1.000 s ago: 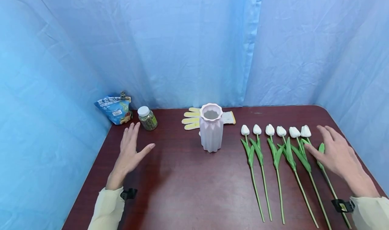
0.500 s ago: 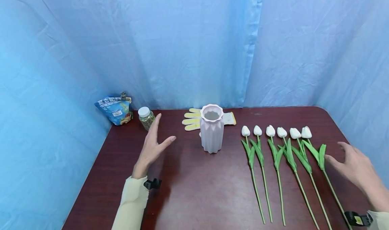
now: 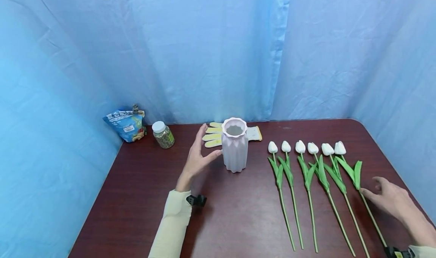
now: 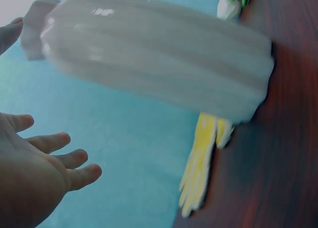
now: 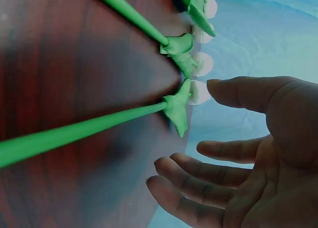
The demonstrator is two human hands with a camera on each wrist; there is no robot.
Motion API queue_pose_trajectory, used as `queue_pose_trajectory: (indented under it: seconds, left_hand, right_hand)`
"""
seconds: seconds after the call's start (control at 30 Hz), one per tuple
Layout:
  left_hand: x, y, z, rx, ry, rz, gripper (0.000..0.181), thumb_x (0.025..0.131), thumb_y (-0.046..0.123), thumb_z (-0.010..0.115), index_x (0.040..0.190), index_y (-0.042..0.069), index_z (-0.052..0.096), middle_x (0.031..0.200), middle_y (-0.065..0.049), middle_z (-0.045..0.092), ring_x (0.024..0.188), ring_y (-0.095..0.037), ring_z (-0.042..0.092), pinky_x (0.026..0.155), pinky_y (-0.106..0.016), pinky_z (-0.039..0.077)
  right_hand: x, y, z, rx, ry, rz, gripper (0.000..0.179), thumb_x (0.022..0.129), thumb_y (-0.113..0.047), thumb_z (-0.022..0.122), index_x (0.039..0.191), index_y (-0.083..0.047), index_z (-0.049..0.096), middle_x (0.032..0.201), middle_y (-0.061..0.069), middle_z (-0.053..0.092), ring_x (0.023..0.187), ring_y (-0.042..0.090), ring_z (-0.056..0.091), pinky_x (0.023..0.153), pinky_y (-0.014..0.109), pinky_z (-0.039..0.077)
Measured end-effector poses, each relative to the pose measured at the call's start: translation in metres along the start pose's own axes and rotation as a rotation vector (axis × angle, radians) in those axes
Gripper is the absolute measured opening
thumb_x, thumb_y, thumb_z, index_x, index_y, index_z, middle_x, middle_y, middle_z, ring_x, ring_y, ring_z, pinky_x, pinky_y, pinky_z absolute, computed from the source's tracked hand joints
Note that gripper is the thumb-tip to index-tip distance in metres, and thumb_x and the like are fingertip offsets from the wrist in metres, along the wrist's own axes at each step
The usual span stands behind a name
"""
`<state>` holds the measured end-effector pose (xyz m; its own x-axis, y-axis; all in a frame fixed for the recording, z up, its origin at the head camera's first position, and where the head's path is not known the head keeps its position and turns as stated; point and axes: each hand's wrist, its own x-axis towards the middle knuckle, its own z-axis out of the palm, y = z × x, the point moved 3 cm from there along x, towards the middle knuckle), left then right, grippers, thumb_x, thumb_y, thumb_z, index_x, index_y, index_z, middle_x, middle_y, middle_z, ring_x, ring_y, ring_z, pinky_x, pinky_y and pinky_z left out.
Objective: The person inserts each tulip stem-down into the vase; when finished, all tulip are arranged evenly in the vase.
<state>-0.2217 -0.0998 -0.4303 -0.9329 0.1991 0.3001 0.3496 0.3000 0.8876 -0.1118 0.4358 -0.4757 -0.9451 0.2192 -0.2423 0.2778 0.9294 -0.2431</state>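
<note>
A pale pinkish-white fluted vase [image 3: 235, 150] with a scalloped rim stands upright at mid-table. My left hand [image 3: 197, 157] hovers just left of it, fingers spread and thumb toward the vase; the left wrist view shows the palm [image 4: 30, 173] holding nothing. Several white artificial tulips with green stems lie in a row on the right. Over the rightmost tulip [image 3: 369, 209] is my right hand [image 3: 391, 199], its fingers loosely bent and apart; in the right wrist view a gap separates them from the green stem [image 5: 89, 128].
Behind the vase lies a yellow-and-white work glove [image 3: 213, 135]. A white-lidded jar [image 3: 164, 135] and a blue clipped bag [image 3: 127, 125] stand at the back left of the dark wooden table [image 3: 136, 197]. Blue curtains [image 3: 204, 53] hang around the table's back and sides.
My left hand has moved right, from near the jar to beside the vase. My right hand has shifted right and toward me, down along the rightmost tulip's stem.
</note>
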Motion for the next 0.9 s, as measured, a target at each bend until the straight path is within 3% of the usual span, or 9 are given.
queue_pose_trajectory:
  seconds: [0.13, 0.27, 0.4, 0.53, 0.67, 0.9]
  left_hand:
    - [0.003, 0.000, 0.016, -0.044, -0.024, 0.005, 0.101, 0.083, 0.049, 0.076, 0.162, 0.024, 0.018, 0.166, -0.012, 0.028, 0.153, -0.031, 0.027, 0.121, -0.058, 0.026]
    - [0.004, 0.003, 0.025, -0.046, -0.037, 0.012, 0.106, 0.080, 0.062, 0.073, 0.162, 0.022, 0.019, 0.166, -0.010, 0.029, 0.153, -0.031, 0.027, 0.122, -0.057, 0.026]
    - [0.004, 0.006, 0.024, -0.041, -0.028, 0.017, 0.105, 0.080, 0.061, 0.074, 0.161, 0.022, 0.020, 0.165, -0.009, 0.031, 0.153, -0.031, 0.028, 0.121, -0.057, 0.026]
    - [0.001, 0.006, 0.020, -0.036, -0.008, 0.000, 0.099, 0.082, 0.046, 0.077, 0.161, 0.027, 0.020, 0.165, -0.007, 0.031, 0.152, -0.031, 0.029, 0.121, -0.058, 0.026]
    - [0.001, 0.007, 0.020, -0.044, -0.014, -0.005, 0.097, 0.083, 0.034, 0.078, 0.161, 0.027, 0.019, 0.166, -0.006, 0.030, 0.152, -0.031, 0.029, 0.121, -0.057, 0.026]
    - [0.005, 0.006, 0.027, -0.086, -0.024, 0.007, 0.101, 0.081, 0.043, 0.079, 0.161, 0.024, 0.019, 0.164, -0.009, 0.031, 0.152, -0.029, 0.030, 0.121, -0.056, 0.028]
  right_hand:
    - [-0.005, 0.004, 0.006, 0.001, -0.020, 0.013, 0.073, 0.097, -0.034, 0.063, 0.125, 0.028, 0.036, 0.105, 0.044, 0.055, 0.094, 0.056, 0.057, 0.075, 0.058, 0.048]
    - [-0.008, 0.007, 0.009, 0.011, -0.024, 0.025, 0.074, 0.096, -0.034, 0.064, 0.125, 0.028, 0.037, 0.105, 0.044, 0.056, 0.095, 0.056, 0.057, 0.076, 0.059, 0.048]
    - [-0.005, 0.007, 0.007, 0.019, -0.030, -0.008, 0.077, 0.097, -0.040, 0.061, 0.127, 0.027, 0.037, 0.107, 0.043, 0.057, 0.096, 0.056, 0.056, 0.074, 0.058, 0.048]
    - [-0.001, 0.004, 0.004, 0.034, -0.036, -0.068, 0.079, 0.098, -0.045, 0.058, 0.129, 0.025, 0.039, 0.109, 0.042, 0.058, 0.098, 0.057, 0.057, 0.073, 0.058, 0.048]
    - [-0.002, 0.002, 0.004, 0.036, -0.050, -0.068, 0.078, 0.098, -0.044, 0.059, 0.129, 0.025, 0.039, 0.107, 0.040, 0.059, 0.098, 0.056, 0.057, 0.073, 0.057, 0.048]
    - [-0.005, 0.004, 0.009, 0.025, -0.079, -0.062, 0.074, 0.097, -0.040, 0.061, 0.125, 0.026, 0.043, 0.096, 0.033, 0.063, 0.086, 0.043, 0.063, 0.069, 0.051, 0.050]
